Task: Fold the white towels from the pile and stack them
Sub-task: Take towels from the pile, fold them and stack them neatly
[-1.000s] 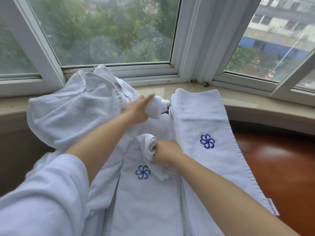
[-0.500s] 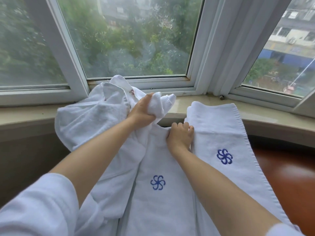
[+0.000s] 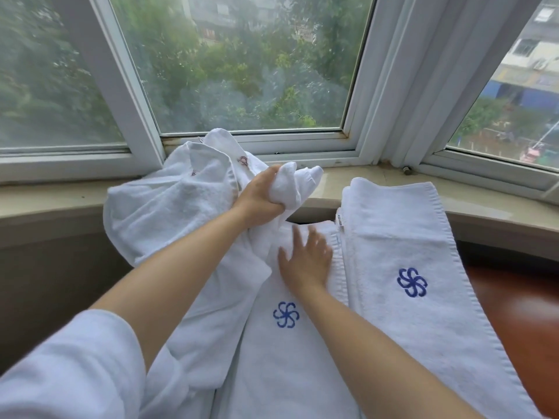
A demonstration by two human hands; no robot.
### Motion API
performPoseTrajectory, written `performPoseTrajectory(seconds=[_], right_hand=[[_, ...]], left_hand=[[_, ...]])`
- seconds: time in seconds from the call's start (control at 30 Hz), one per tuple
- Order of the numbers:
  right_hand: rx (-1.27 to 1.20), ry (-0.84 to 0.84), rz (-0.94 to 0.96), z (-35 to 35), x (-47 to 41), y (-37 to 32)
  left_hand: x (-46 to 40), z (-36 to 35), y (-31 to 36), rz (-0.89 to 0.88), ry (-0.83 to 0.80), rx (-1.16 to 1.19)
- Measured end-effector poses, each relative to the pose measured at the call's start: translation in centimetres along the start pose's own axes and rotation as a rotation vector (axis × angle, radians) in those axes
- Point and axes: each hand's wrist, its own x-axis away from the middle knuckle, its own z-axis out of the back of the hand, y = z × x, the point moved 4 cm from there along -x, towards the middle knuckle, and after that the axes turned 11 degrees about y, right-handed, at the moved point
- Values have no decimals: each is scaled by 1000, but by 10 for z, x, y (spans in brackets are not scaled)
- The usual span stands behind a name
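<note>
Step in hand: spreading 1 towel [image 3: 281,343] flat, centre-near. L hand [image 3: 260,195] fist-clamped on its far bunched end; R hand [image 3: 305,261] flat, fingers spread, pressing the cloth. Next prob: pull the bunch straight, then fold. Count: 1 folded towel [image 3: 402,252] right, 1 crumpled pile [image 3: 169,204] far left, 2 blue logos.

Left hand [image 3: 259,193] grips bunched towel [image 3: 295,184]; right hand [image 3: 305,260] flat on spread towel [image 3: 290,352].
</note>
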Motion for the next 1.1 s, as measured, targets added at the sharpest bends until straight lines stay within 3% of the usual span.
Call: performPoseTrajectory(seconds=[0.1,0.17,0.23,0.37,0.47,0.77,0.97,1.1], right_hand=[[113,-249,153,-26,21,-4],[133,-341,153,-26,16,-2],[139,-362,145,-23,19,2],[88,-278,152,-17,61,10],[109,-353,158,-13,92,13],[224,-651,226,21,163,18],[305,-687,284,37,202,25],[358,-776,319,37,224,27]], left_hand=[[-1,1,-2,10,3,11],[0,1,-6,17,7,-8],[4,-7,-9,14,-55,-115],[27,-41,-7,-35,-347,-370],[47,-52,4,-116,-445,-540],[123,-13,19,-215,-488,-845],[168,15,21,-274,-452,-930],[191,27,15,-163,-366,-1005]])
